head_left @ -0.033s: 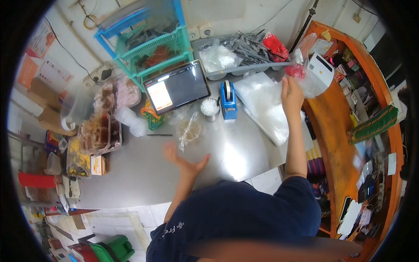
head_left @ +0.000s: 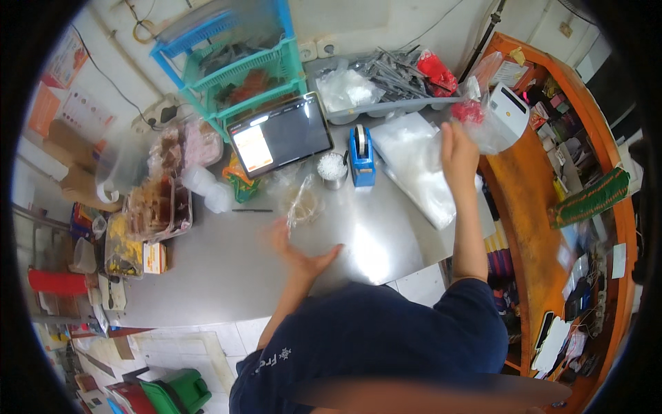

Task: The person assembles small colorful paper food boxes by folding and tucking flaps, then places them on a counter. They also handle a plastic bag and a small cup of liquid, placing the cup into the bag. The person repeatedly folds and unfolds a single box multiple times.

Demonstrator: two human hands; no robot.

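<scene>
My left hand is over the steel table, thumb stretched out away from the fingers. Its blurred fingertips are just below a clear plastic bag with something pale and round in it. Farther right, my raised right hand has its fingers pressed together at the edge of a stack of clear plastic bags. Whatever is between those fingers, I cannot make out. A blue tape dispenser and a metal cup of small white pieces stand between the two hands.
Behind the cup leans a tablet. Green and blue stacked baskets rise behind it, beside a grey tray of dark utensils. Packed food containers line the left. An orange wooden shelf curves along the right.
My left hand has shifted slightly right and away from me, closer to the clear bag. My right hand has come down a little beside the bag stack.
</scene>
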